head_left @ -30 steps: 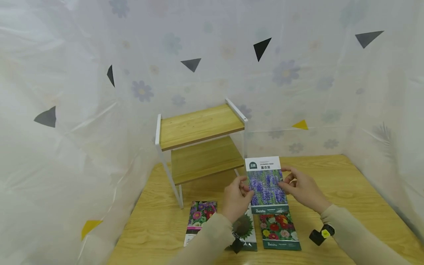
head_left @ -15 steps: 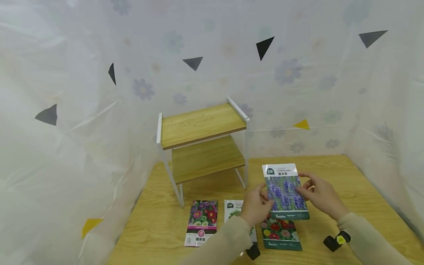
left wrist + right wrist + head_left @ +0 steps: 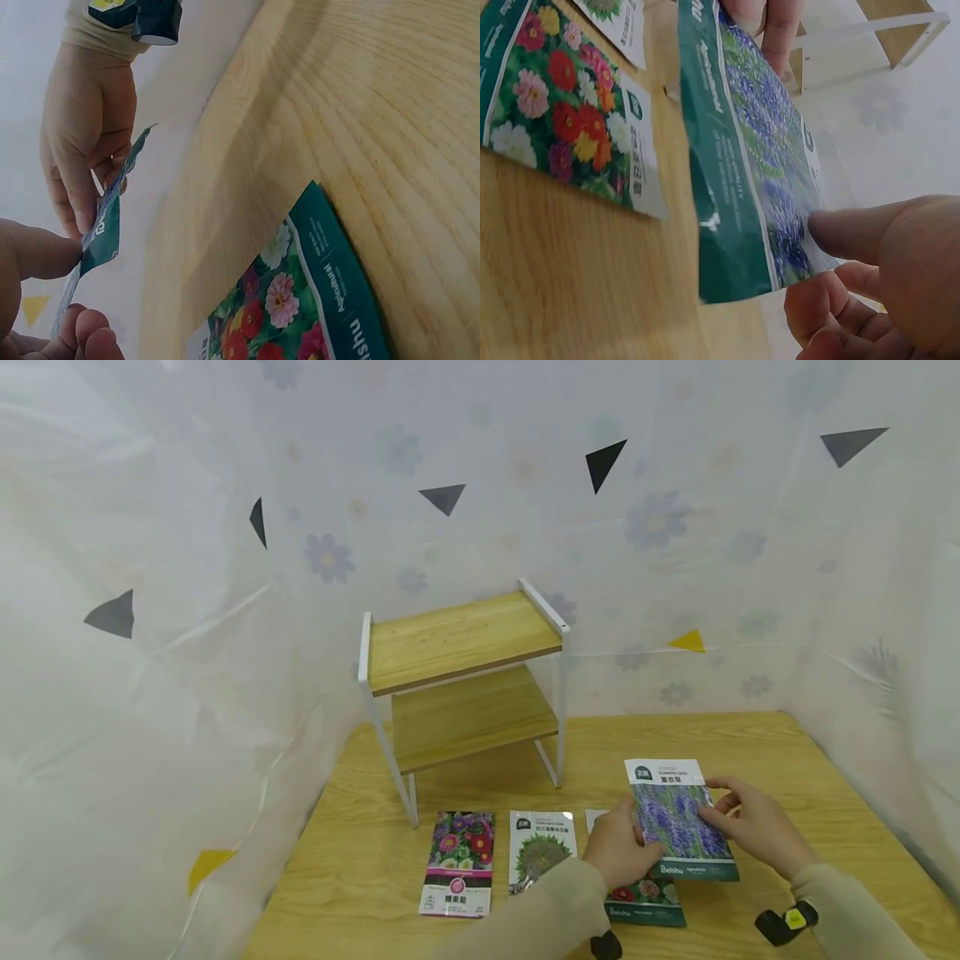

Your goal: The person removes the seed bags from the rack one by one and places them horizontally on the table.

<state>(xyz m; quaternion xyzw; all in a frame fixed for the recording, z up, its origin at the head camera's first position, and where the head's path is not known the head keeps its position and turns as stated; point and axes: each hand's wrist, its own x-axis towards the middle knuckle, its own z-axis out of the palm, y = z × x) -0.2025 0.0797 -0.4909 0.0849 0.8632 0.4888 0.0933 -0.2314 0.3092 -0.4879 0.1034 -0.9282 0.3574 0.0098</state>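
A seed packet with purple lavender-like flowers (image 3: 678, 822) is held up between both hands above the table. My left hand (image 3: 621, 845) pinches its left edge, thumb on the front. On the opposite edge my right hand (image 3: 761, 825) pinches it between thumb and fingers, clearly so in the right wrist view. Partly hidden below it lies a packet with red and pink flowers (image 3: 648, 892); the left wrist view shows its green lower end (image 3: 345, 277). Left of that lie a sunflower seed packet (image 3: 542, 856), partly covered by my left sleeve, and a packet with pink and red daisies (image 3: 459, 860).
A two-tier wooden shelf with a white frame (image 3: 465, 643) stands at the back left of the wooden table (image 3: 360, 877). Pale plastic sheeting with flowers and triangles (image 3: 510, 460) hangs around the table. Each wrist wears a black strap device (image 3: 783, 922).
Both hands have carried the lavender packet rightward and lower toward the table. The sunflower packet and the daisy packet have come into fuller view as the left arm moved off them.
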